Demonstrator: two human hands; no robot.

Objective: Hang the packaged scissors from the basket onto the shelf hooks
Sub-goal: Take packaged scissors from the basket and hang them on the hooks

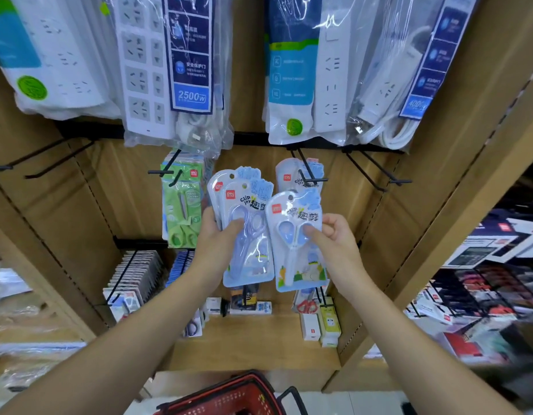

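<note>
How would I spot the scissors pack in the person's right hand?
Look below the white power strips hanging on the brown shelf wall. In the middle, the right hand pinches one blue pack. Unlike the fanned stack in the left hand, it is single, with green cartoon scenery at its bottom.

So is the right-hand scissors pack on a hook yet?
Not yet. The right hand pinches the blue scissors pack, its hang hole empty, below the hook holding a matching pack.

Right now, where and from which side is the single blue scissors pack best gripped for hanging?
Probably mid-card from the right edge, as the right hand does: the scissors pack is near upright and its top hang hole must stay free for the hook.
</note>
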